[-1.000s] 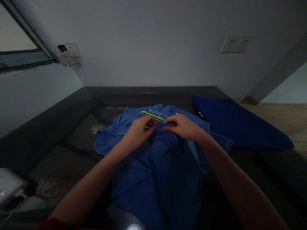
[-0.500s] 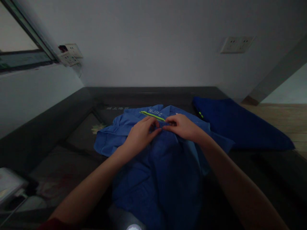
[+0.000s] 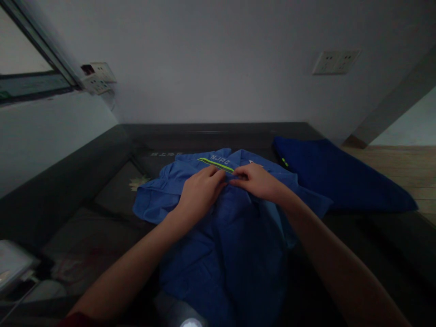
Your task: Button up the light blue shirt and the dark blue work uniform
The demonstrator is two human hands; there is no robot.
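A blue work jacket [image 3: 204, 277] lies spread on the dark surface in front of me, its collar end toward the wall. A yellow-green strip [image 3: 215, 164] and the white letters NJPC run across its upper part. My left hand [image 3: 203, 186] is closed on the fabric near the front edge, just below the strip. Close beside it, my right hand [image 3: 254, 180] pinches the cloth with thumb and forefinger. The fingertips of both hands almost meet. Whatever small part of the jacket sits between them is hidden by the fingers.
A folded dark blue cloth item [image 3: 340, 181] lies to the right of the jacket. Wall sockets [image 3: 336, 62] are at the upper right, others [image 3: 98, 78] at the left corner. A white device [image 3: 15, 263] with a cable stands at the lower left.
My left fingers have curled in further and the back of the hand has turned over the pinched cloth. My right hand has barely moved. The jacket lies as before.
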